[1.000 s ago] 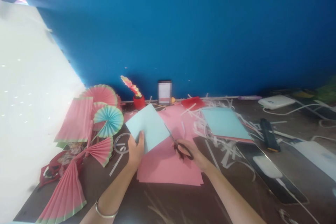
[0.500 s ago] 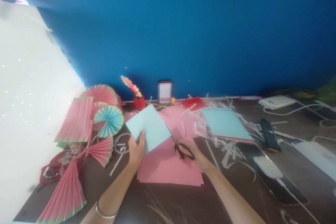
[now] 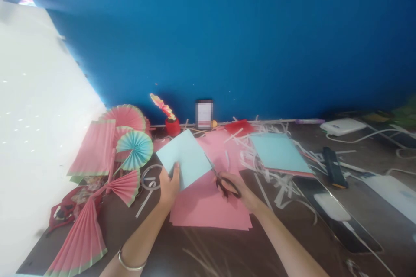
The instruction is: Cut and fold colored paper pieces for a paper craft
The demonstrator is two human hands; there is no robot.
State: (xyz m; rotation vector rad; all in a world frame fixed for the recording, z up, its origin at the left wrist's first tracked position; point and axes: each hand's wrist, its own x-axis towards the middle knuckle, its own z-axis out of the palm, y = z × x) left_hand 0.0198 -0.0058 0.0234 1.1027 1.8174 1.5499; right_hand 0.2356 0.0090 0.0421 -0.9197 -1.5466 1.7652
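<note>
A light blue sheet of paper (image 3: 190, 156) is pinched at its lower left by my left hand (image 3: 170, 185), thumb on top and fingers partly hidden beneath. My right hand (image 3: 242, 190) grips a pair of dark-handled scissors (image 3: 231, 184), fingers through the loops. The blades reach up and left to the sheet's right corner and lie along its edge. Below the blue sheet lie pink paper sheets (image 3: 211, 210), flat on the dark table (image 3: 152, 246). To the right, a stack of light blue paper (image 3: 281, 152) rests among thin white paper strips (image 3: 286, 188).
Pink folded paper fans (image 3: 82, 238) and a blue-centred rosette (image 3: 134, 149) crowd the left side. At the back stand a red pot (image 3: 172, 127) and a small framed object (image 3: 204, 114). A phone-like black slab (image 3: 357, 236), a white device (image 3: 342, 126) and cables lie right.
Almost nothing differs. Both hands, the blue sheet and the scissors stay in practically the same place.
</note>
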